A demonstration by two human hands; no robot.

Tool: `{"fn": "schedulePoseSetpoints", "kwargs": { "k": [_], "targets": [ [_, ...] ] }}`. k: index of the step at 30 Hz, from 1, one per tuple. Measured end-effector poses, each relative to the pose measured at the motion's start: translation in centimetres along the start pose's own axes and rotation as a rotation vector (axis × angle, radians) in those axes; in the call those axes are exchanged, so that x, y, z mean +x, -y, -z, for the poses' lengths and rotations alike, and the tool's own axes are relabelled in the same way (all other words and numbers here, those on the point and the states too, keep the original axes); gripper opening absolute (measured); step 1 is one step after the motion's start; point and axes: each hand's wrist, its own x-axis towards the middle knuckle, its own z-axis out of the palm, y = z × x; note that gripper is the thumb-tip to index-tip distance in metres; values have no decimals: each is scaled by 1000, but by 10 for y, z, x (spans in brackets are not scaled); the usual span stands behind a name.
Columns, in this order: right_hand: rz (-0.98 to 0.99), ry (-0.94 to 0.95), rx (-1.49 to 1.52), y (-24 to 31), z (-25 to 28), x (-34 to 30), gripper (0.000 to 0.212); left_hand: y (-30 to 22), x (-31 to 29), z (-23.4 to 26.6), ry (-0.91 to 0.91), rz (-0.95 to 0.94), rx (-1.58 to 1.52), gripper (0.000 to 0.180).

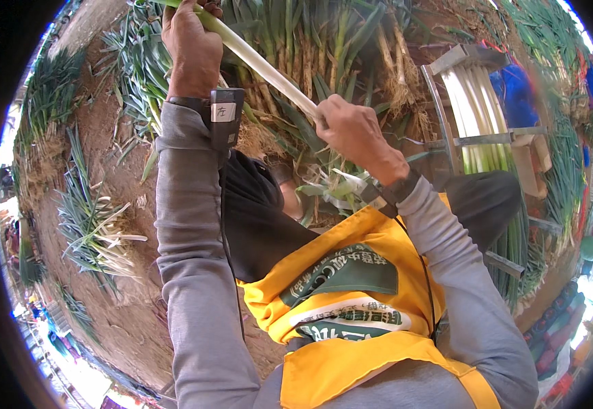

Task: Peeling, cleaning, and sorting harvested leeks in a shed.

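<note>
A long green onion slants across the upper middle of the head view, its white stalk running down to the right. My left hand is closed around its green upper part at the top edge. At the stalk's lower end, the fingers of my right hand are closed on it; the tip itself is hidden inside them. Below my right hand lie torn, pale leaf scraps. Behind the stalk stands a thick row of unpeeled green onions with soil on their roots.
To the right, a metal rack holds a bundle of clean white stalks, with a blue bag beside it. Loose green onions lie on the brown ground at left. My bent leg is beside the rack.
</note>
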Motion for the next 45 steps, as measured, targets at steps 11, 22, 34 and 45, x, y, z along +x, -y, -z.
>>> {"fn": "schedulePoseSetpoints", "kwargs": {
  "k": [11, 22, 34, 45],
  "targets": [
    [381, 18, 61, -5, 16, -30, 19, 13, 5, 15, -138, -25, 434, 15],
    [17, 23, -5, -6, 20, -69, 34, 20, 9, -2, -424, 281, -461, 39],
    [50, -254, -243, -11, -3, 11, 14, -45, -12, 2, 58, 174, 242, 38],
    [-115, -316, 15, -25, -3, 15, 12, -22, -10, 4, 102, 41, 85, 30]
  ]
}}
